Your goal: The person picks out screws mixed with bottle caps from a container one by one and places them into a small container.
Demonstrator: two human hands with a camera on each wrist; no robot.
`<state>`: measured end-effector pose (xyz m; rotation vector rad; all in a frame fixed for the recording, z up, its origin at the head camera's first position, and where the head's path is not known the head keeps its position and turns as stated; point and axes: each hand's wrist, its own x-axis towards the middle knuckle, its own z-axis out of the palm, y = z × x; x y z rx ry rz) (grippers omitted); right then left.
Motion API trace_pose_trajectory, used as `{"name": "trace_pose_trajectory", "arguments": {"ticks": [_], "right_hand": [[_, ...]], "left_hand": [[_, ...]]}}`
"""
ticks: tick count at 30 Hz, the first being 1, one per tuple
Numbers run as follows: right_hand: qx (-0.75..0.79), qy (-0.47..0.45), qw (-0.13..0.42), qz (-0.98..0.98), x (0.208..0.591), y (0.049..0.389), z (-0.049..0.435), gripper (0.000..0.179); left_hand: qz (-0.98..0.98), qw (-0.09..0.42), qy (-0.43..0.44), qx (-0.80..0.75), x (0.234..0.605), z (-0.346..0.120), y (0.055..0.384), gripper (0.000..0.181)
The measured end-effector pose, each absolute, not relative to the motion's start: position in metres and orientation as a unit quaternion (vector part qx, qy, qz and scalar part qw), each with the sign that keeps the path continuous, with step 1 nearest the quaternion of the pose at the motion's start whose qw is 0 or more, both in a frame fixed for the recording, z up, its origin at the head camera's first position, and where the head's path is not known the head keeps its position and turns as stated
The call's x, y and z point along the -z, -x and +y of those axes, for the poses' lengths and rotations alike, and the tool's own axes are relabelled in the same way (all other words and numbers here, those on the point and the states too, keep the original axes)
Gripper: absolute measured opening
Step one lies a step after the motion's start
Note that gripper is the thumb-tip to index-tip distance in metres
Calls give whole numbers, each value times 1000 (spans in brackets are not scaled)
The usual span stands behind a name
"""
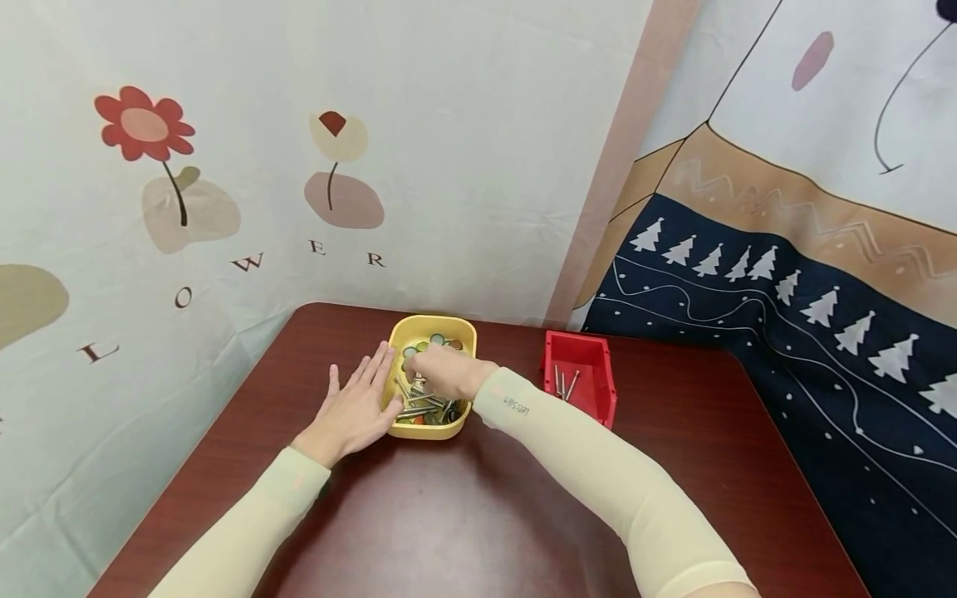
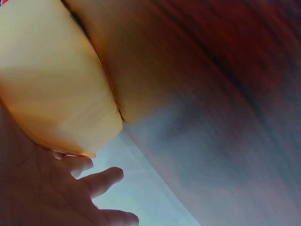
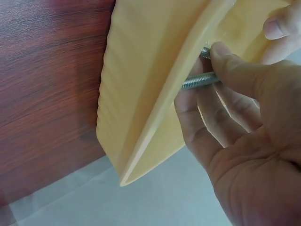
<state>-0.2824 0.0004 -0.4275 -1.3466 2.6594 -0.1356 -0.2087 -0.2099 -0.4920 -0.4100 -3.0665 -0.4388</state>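
A yellow bin (image 1: 469,330) stands near the table's back edge, with several metal bolts (image 1: 420,409) and small round coloured pieces (image 1: 437,339) in it. My left hand (image 1: 355,413) rests against the bin's left side, its fingers straight and spread; the left wrist view shows them along the outer wall. Reaching over the rim, my right hand (image 1: 446,371) is inside the bin. In the right wrist view its thumb and fingers pinch a threaded bolt (image 3: 200,81), and a second threaded end (image 3: 205,52) shows by the thumb tip. The bolt heads are hidden there.
To the right of the yellow bin, a red bin (image 1: 598,378) holds several long bolts (image 1: 566,384); my right forearm passes close in front of it. Both stand on a dark red-brown wooden table (image 1: 449,515). Printed cloth (image 1: 478,166) hangs behind the table.
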Motion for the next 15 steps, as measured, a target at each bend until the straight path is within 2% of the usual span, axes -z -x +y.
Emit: {"name": "trace_pose_trajectory", "arguments": {"ticks": [11, 15], "right_hand": [[57, 449, 50, 890, 431, 280, 6, 38], [58, 440, 47, 895, 431, 278, 10, 35]], "left_hand": [[-982, 11, 130, 135, 492, -209, 208, 87], [-983, 10, 129, 131, 492, -210, 209, 87]]}}
